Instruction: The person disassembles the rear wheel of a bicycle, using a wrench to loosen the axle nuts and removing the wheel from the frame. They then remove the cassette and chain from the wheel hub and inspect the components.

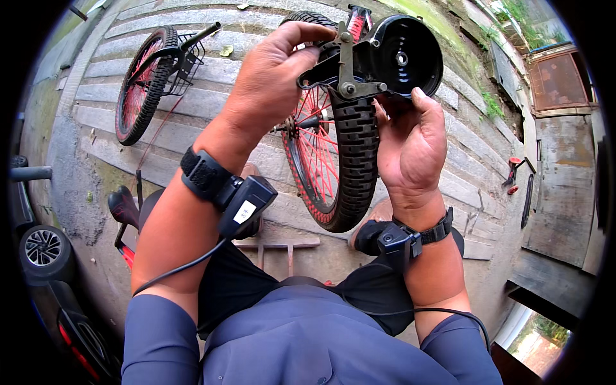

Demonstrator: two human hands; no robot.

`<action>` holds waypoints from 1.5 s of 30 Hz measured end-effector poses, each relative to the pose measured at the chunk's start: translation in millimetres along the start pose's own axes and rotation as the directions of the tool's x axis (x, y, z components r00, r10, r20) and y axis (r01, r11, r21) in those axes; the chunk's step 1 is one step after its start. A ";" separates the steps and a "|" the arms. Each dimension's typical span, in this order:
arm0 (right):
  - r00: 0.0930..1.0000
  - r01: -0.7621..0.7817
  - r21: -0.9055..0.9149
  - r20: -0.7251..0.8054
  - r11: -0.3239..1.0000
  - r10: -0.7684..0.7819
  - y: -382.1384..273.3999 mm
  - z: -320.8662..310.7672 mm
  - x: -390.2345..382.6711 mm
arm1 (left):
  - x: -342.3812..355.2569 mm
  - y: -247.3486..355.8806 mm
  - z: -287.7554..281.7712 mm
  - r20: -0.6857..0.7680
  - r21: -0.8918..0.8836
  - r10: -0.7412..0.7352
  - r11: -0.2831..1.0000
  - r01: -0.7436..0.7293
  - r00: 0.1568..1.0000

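A small bicycle lies upside down on the concrete. Its rear wheel (340,160), with a black knobby tyre and red spokes, stands up between my hands. My left hand (273,77) grips a black metal bracket (343,67) fixed above the tyre. A small black training wheel (401,58) hangs from that bracket at the upper right. My right hand (410,144) is curled around the bracket's lower end and rests against the tyre's right side. Both wrists carry black strapped devices with cables.
The bicycle's front wheel (144,83) with a wire basket (186,61) lies at the upper left. Its black saddle (123,206) rests on the ground by my left knee. A dark vehicle's wheel (43,247) is at the far left. Red-handled tools (513,174) lie at the right.
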State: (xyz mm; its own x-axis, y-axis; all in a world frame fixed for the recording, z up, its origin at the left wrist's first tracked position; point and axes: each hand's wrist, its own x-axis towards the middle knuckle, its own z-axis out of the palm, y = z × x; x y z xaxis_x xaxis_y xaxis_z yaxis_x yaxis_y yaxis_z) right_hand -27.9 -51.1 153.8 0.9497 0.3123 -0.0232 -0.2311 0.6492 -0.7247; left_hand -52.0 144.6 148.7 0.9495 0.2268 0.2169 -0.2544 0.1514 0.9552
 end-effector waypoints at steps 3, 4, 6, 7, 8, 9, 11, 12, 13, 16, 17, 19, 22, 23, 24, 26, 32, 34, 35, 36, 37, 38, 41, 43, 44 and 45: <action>1.000 0.017 -0.013 -0.014 1.000 -0.017 1.4 3.2 0.1 | -7.7 13.6 -7.6 -0.019 -0.083 -0.057 0.995 0.056 0.998; 0.999 0.024 -0.018 -0.023 1.000 -0.024 1.5 4.3 0.2 | -10.3 17.8 -9.4 -0.021 -0.167 -0.108 0.981 0.103 0.994; 0.999 0.033 -0.036 -0.028 0.999 -0.034 1.8 4.9 1.1 | -14.3 24.7 -15.1 0.076 -0.165 -0.186 0.967 0.196 0.980; 0.999 0.033 -0.048 -0.026 0.998 -0.035 2.3 2.3 2.1 | -17.4 31.8 -19.9 0.151 -0.160 -0.259 0.946 0.282 0.954; 0.999 0.034 -0.061 -0.025 0.998 -0.036 2.4 0.6 2.9 | -19.5 35.8 -22.3 0.226 -0.149 -0.329 0.918 0.367 0.917; 0.999 0.043 -0.074 -0.025 0.996 -0.044 2.1 0.0 3.5 | -20.1 33.1 -19.7 0.211 -0.102 -0.362 0.916 0.389 0.908; 0.998 0.056 -0.097 -0.022 0.994 -0.058 3.3 0.9 4.4 | -24.6 36.6 -17.1 0.249 -0.027 -0.363 0.924 0.381 0.898; 0.998 0.051 -0.109 -0.034 0.993 -0.055 3.1 2.0 4.3 | -25.9 37.9 -16.1 0.269 0.010 -0.364 0.927 0.375 0.892; 0.998 0.046 -0.122 -0.046 0.991 -0.052 2.2 3.9 3.2 | -26.6 36.8 -15.8 0.287 0.033 -0.344 0.936 0.350 0.894; 0.995 0.061 -0.150 -0.068 0.987 -0.072 3.7 6.3 0.9 | -29.0 35.7 -16.9 0.296 0.036 -0.333 0.941 0.338 0.895; 0.994 0.071 -0.157 -0.072 0.985 -0.083 4.9 6.2 0.5 | -29.8 33.6 -17.6 0.297 0.014 -0.326 0.941 0.337 0.898; 0.993 0.087 -0.176 -0.058 0.981 -0.098 3.8 8.3 -0.4 | -30.5 33.7 -17.4 0.301 -0.014 -0.342 0.932 0.363 0.890; 0.994 0.110 -0.205 0.010 0.973 -0.110 3.3 11.2 0.2 | -31.6 32.6 -18.1 0.309 -0.080 -0.382 0.902 0.424 0.871; 0.993 0.115 -0.214 0.042 0.970 -0.109 4.4 12.9 1.3 | -32.2 32.4 -19.8 0.310 -0.107 -0.397 0.888 0.447 0.864; 0.992 0.123 -0.225 0.042 0.966 -0.117 5.4 14.2 2.6 | -32.6 33.3 -20.9 0.317 -0.135 -0.401 0.878 0.459 0.860; 0.990 0.143 -0.242 0.037 0.960 -0.138 4.9 12.7 2.9 | -34.1 34.8 -18.7 0.335 -0.184 -0.408 0.856 0.483 0.849; 0.985 0.109 -0.279 -0.102 0.954 -0.143 4.0 7.9 4.6 | -34.8 44.2 -13.9 0.351 -0.034 -0.430 0.882 0.470 0.832; 0.985 0.115 -0.289 -0.088 0.950 -0.146 4.4 6.3 4.3 | -35.7 43.4 -13.8 0.338 -0.014 -0.421 0.892 0.452 0.842; 0.986 0.117 -0.293 -0.080 0.949 -0.146 4.8 6.4 3.9 | -36.1 42.9 -14.1 0.330 -0.003 -0.417 0.897 0.442 0.847; 0.987 0.114 -0.304 -0.070 0.946 -0.142 4.6 8.1 3.1 | -36.5 42.3 -14.4 0.313 0.007 -0.403 0.907 0.422 0.860; 0.989 0.112 -0.314 -0.062 0.943 -0.138 3.5 10.9 2.0 | -36.5 41.6 -14.5 0.297 0.017 -0.388 0.916 0.401 0.872; 0.990 0.109 -0.324 -0.052 0.940 -0.133 3.4 12.6 1.3 | -36.7 41.5 -15.1 0.281 0.028 -0.373 0.924 0.381 0.884; 0.986 0.152 -0.318 -0.020 0.936 -0.167 6.2 13.1 1.4 | -36.9 47.4 -21.7 0.198 -0.014 -0.370 0.925 0.380 0.908; 0.982 0.190 -0.386 0.090 0.903 -0.168 5.0 8.9 3.3 | -34.7 54.9 -32.9 0.158 0.000 -0.323 0.945 0.327 0.933; 0.976 0.210 -0.418 0.144 0.884 -0.164 3.5 6.4 4.7 | -32.8 60.3 -41.2 0.137 0.012 -0.286 0.958 0.287 0.948; 0.975 0.215 -0.449 0.143 0.867 -0.168 1.5 5.8 6.3 | -30.1 65.5 -52.4 0.094 0.051 -0.231 0.973 0.227 0.969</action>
State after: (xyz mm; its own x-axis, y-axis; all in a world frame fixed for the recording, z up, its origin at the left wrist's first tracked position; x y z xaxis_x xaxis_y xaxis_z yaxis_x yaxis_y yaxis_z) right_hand -23.5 -44.1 156.5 0.9349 0.2947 0.1978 0.0989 0.3192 -0.9425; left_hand -106.9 198.1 194.2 0.9955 0.0945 0.0087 -0.0229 0.1497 0.9885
